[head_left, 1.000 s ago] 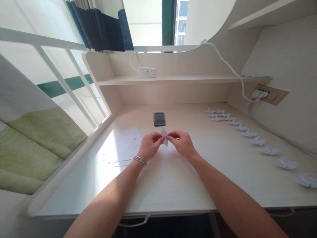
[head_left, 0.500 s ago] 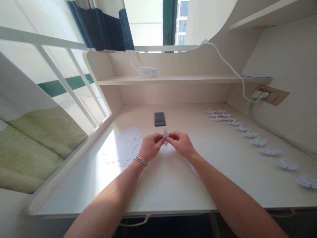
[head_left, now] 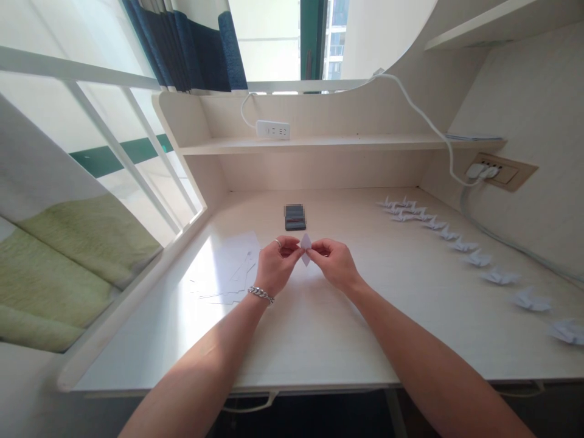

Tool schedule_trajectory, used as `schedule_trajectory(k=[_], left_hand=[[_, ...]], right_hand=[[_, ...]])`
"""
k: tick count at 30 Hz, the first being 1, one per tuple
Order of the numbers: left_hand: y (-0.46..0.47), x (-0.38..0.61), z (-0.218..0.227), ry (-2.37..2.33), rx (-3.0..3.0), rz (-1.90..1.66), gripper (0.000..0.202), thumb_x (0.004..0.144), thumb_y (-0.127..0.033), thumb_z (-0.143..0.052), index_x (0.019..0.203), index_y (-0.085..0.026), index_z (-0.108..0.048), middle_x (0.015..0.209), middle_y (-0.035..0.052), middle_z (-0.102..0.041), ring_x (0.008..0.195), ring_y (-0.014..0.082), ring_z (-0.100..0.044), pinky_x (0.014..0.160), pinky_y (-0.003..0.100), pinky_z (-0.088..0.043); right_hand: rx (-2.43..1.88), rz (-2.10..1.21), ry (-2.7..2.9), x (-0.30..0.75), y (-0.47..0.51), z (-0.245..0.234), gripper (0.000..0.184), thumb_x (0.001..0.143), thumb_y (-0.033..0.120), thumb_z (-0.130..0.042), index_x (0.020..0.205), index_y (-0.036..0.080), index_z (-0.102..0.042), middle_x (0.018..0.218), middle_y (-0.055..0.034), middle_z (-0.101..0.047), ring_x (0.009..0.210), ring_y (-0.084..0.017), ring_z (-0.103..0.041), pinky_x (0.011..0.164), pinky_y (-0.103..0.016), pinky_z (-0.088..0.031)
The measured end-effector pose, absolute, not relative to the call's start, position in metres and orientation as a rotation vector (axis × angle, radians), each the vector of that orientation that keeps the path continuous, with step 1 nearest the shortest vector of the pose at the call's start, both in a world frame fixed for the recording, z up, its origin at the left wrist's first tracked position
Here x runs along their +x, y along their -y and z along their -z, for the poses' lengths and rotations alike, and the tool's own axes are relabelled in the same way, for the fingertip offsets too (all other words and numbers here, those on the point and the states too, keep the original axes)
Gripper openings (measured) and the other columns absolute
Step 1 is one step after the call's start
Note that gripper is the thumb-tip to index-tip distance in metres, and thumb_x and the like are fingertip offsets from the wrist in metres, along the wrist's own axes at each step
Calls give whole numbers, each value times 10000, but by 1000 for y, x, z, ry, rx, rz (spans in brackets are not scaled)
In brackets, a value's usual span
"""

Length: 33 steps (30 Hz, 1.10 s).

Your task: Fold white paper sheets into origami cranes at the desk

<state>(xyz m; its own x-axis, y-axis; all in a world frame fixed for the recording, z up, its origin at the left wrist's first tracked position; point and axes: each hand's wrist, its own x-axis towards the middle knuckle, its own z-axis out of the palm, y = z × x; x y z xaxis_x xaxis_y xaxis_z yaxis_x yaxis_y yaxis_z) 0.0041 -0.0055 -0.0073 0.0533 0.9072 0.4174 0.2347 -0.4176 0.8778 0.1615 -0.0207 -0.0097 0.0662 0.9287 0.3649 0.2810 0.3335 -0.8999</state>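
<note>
A small white folded paper (head_left: 306,250), diamond-shaped with points up and down, is held above the middle of the desk. My left hand (head_left: 278,263), with a ring and a chain bracelet, pinches its left side between thumb and fingers. On the other side, my right hand (head_left: 334,260) is closed in a pinch at the paper's right edge. Just beyond the hands lies a small dark flat case (head_left: 295,218), partly blurred. Loose white paper sheets (head_left: 228,271) are spread to the left of my left hand, partly in bright sunlight.
Several white folded paper cranes (head_left: 477,258) stand in a line along the desk's right side. A power strip (head_left: 272,129) sits on the shelf (head_left: 328,143) at the back. Its white cable (head_left: 413,109) runs toward a wall socket (head_left: 502,171). A railing (head_left: 150,140) borders the left side.
My left fingers have shifted slightly on the folded paper, with the index finger lifted higher. My right hand keeps its pinch. The view has moved very slightly.
</note>
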Motion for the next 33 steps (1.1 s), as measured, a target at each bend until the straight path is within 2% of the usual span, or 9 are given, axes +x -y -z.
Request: schedule_trajectory(k=[16,33], left_hand=[[6,3,4,-1179,1788,-1249,193,763,-365,-718,817,-180,-707,790,64,-747,740,201,-700,727,330,-557],[4,3,8,-1132,1704,-1391,214,718,-342,-766,820,-174,-684,775,48,-732,716,176,-691,713,312,-566]], right_hand=[[-1171,-693,1465,160,21,10,171,775,340,-668,799,179,-718,779,-56,-742,723,-192,-677,693,-303,-519],[-1153,-709,1453,160,22,10,184,774,358,-680,811,182,-718,786,-56,-743,725,-198,-682,689,-307,-527]])
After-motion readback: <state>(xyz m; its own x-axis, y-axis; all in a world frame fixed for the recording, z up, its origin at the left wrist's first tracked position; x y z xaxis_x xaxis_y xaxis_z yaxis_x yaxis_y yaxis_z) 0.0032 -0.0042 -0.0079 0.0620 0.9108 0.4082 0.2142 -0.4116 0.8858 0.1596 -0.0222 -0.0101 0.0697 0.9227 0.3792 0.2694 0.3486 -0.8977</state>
